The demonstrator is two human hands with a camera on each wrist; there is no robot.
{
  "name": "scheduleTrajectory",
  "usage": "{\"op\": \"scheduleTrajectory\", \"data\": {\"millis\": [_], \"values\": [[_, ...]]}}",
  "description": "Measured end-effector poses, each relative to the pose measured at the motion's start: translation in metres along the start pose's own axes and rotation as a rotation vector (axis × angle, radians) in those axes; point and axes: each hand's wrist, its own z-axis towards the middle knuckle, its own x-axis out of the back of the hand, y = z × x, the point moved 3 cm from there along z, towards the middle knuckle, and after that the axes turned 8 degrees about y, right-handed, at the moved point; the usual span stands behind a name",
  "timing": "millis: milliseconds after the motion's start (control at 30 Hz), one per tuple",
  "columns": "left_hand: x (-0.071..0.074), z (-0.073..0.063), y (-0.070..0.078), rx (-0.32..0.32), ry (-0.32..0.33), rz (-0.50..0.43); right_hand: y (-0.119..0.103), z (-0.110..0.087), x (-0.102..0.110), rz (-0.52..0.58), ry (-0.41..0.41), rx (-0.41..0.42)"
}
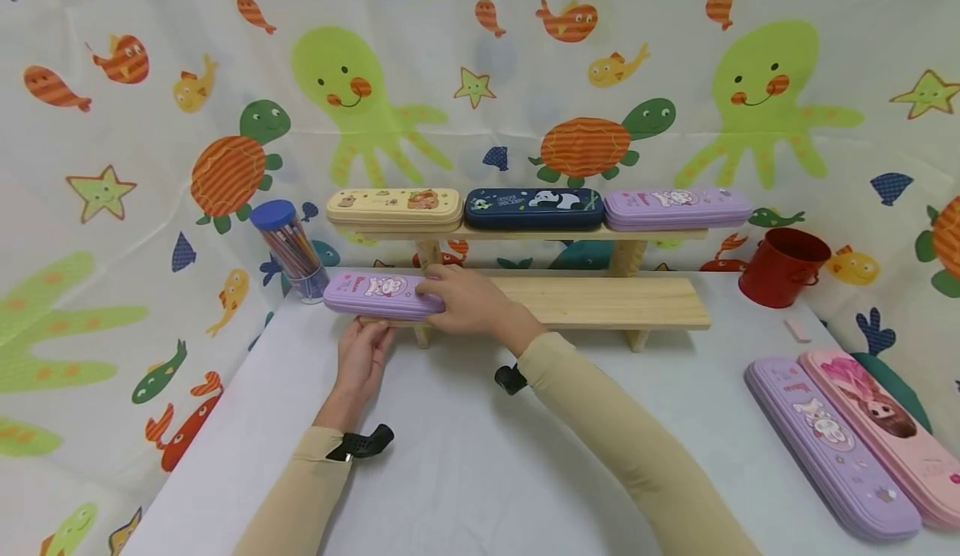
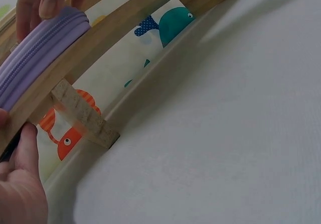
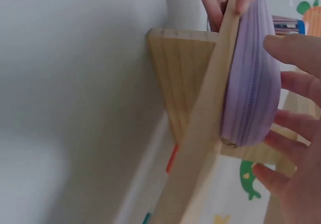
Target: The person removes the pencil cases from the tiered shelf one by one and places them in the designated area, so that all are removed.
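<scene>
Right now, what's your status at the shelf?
Right fingers grip purple case on lower shelf, left end. Left fingers pinch shelf edge. Pencil tub stands close, left.

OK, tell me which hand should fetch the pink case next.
Probably the right hand: it is nearer the pink case, whereas the left hand is at the left end of the lower shelf.

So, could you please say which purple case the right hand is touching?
The purple case at the left end of the lower shelf, gripped by the right hand; the upper-shelf purple case and the tabletop purple case lie untouched.
</scene>
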Motion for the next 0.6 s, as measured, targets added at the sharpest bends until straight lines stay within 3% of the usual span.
{"op": "scheduleTrajectory", "data": {"millis": [333,600], "values": [[-0.003,0.0,0.002,0.009,0.009,-0.035,-0.003,0.019,-0.005,0.157,-0.035,-0.069],[-0.002,-0.002,0.002,0.003,0.004,-0.022,-0.004,0.021,-0.002,0.173,-0.05,-0.073]]}}
